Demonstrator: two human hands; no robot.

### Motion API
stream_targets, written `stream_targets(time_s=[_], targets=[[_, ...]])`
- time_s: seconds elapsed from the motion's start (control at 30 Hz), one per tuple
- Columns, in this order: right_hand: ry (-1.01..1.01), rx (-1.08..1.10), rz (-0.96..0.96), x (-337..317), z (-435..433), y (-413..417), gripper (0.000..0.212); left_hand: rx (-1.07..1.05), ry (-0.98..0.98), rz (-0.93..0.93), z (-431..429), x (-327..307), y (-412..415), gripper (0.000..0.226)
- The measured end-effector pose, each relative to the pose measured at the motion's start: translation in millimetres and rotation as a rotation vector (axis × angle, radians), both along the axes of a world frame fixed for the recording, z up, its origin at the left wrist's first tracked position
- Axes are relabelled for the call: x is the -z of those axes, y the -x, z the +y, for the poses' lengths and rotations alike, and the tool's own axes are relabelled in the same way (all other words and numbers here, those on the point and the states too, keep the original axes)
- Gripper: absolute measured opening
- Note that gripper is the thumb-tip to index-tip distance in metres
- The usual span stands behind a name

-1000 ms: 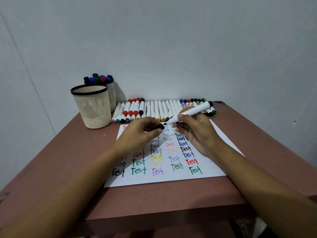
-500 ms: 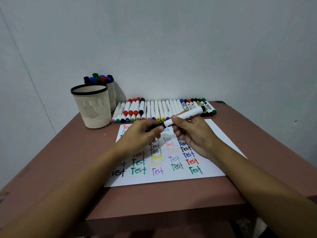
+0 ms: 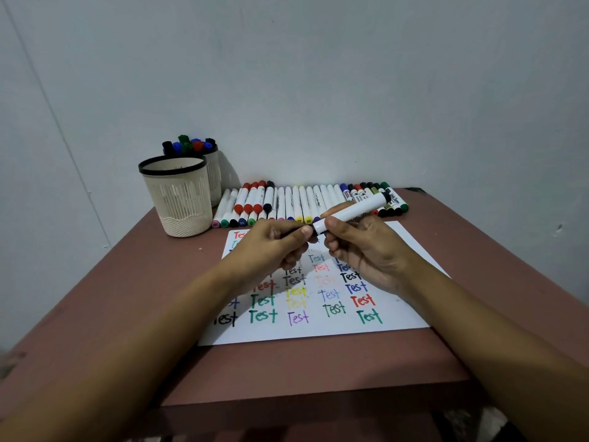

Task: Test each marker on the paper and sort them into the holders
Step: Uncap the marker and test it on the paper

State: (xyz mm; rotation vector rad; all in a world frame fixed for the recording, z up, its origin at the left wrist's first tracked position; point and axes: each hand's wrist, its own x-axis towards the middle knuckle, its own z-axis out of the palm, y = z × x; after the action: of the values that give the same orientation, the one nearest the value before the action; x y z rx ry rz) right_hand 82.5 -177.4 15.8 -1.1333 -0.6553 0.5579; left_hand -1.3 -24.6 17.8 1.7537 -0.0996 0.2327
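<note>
Left hand (image 3: 274, 250) has closed in, its fingers (image 3: 304, 233) pinching the cap (image 3: 292, 231) against the marker (image 3: 350, 211), which right hand (image 3: 366, 250) pinches above the paper (image 3: 408, 314). Pushed crooked, the cap could miss, and ink smear fingers.

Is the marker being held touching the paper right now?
No, the left hand and right hand hold the marker up, clear of the paper.

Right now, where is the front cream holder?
In the head view, the front cream holder stands at the far left of the table, just before the marker-filled holder and left of the row of markers.
</note>
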Motion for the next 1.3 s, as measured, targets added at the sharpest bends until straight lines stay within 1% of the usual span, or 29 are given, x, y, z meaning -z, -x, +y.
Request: stream_targets(time_s=[0.1,0.17,0.23,0.3,0.37,0.4,0.43,0.47,0.5,0.53,0.57,0.6,0.67,0.73,0.83,0.9,1.0,1.07,1.17,1.3], targets=[[0.006,0.015,0.01,-1.5,2.5,-1.9,0.015,-0.035,0.001,0.004,0.3,-0.2,-2.1,0.021],[0.002,0.04,0.047,-2.3,4.5,-3.4,0.02,-0.081,0.034,0.004,1.4,-0.3,-4.5,0.016],[-0.008,0.056,0.084,-3.0,6.7,-3.6,0.024,-0.127,0.122,-0.004,4.3,-3.1,-6.6,0.01],[-0.025,0.09,0.132,-3.0,7.2,-6.4,0.024,-0.169,0.254,-0.022,9.5,-6.9,-8.2,0.007],[-0.036,0.207,0.161,-1.9,4.4,-13.6,0.018,-0.233,0.324,-0.06,15.9,-11.0,-7.6,0.008],[-0.008,0.304,0.114,-0.6,3.0,-17.4,0.014,-0.271,0.326,-0.091,19.9,-13.3,-6.7,0.007],[0.075,0.422,-0.002,2.0,2.2,-20.6,0.012,-0.305,0.325,-0.129,23.9,-15.6,-5.8,0.006],[0.213,0.542,-0.187,6.2,0.9,-23.2,0.012,-0.336,0.329,-0.17,27.8,-18.0,-5.0,0.005],[0.376,0.63,-0.418,11.8,0.5,-24.7,0.014,-0.369,0.322,-0.21,32.3,-20.9,-4.4,0.004],[0.542,0.655,-0.646,17.9,0.8,-24.1,0.018,-0.41,0.291,-0.241,36.5,-24.0,-3.7,0.004],[0.688,0.628,-0.831,23.3,1.6,-22.9,0.026,-0.458,0.232,-0.261,41.3,-28.4,-3.4,0.004],[0.798,0.57,-0.96,27.4,2.7,-21.9,0.033,-0.506,0.157,-0.275,45.9,-33.5,-3.3,0.004],[0.937,0.461,-1.084,31.6,3.7,-19.8,0.041,-0.594,-0.009,-0.308,58.6,-47.6,-5.3,0.009],[0.994,0.402,-1.089,30.7,2.7,-19.2,0.043,-0.695,-0.172,-0.353,76.2,-67.2,-8.7,0.016],[0.989,0.399,-1.086,29.5,1.9,-18.6,0.042,-0.883,-0.429,-0.395,108.1,-103.4,-15.8,0.024],[0.991,0.402,-1.1,29.2,2.5,-18.1,0.042,-0.979,-0.53,-0.391,130.0,-126.6,-19.8,0.026],[0.996,0.405,-1.116,28.6,4.4,-19.7,0.042,-1.08,-0.579,-0.341,159.0,-148.0,-26.3,0.027],[0.997,0.408,-1.13,27.7,4.9,-21.0,0.043,-1.113,-0.605,-0.289,173.9,-149.2,-31.9,0.027],[0.994,0.408,-1.135,26.3,6.4,-21.6,0.043,-1.115,-0.644,-0.229,185.4,-141.0,-41.7,0.025],[0.99,0.404,-1.129,25.0,8.3,-20.9,0.043,-1.1,-0.691,-0.198,191.5,-140.4,-53.3,0.024]])
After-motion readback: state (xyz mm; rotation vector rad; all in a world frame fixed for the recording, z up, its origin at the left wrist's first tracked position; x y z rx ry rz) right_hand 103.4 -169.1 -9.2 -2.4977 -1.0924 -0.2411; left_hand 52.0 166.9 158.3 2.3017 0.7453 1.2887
